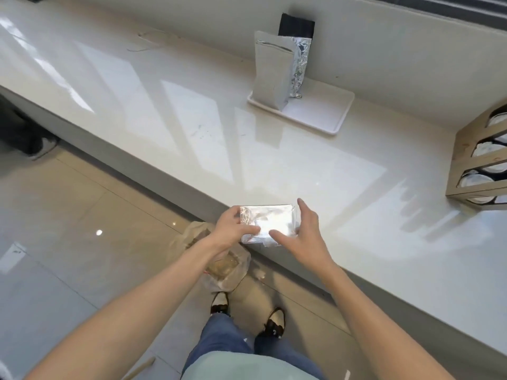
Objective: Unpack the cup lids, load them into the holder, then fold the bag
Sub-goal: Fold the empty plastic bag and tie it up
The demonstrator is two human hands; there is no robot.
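A folded clear plastic bag point(267, 219) lies flat at the near edge of the white counter point(192, 119). My left hand point(233, 229) grips its left end, thumb on top. My right hand point(301, 231) is spread over its right end, fingers apart, thumb pressing the top near the middle. A wooden holder point(466, 165) with several slots stands at the right edge, with white cup lids point(474, 178) stacked inside it.
A white tray point(323, 111) at the back holds an upright grey pouch point(270, 69) and a foil pouch point(300, 64). On the floor below the counter edge sits a plastic bag point(225, 267). My shoes and jeans are below.
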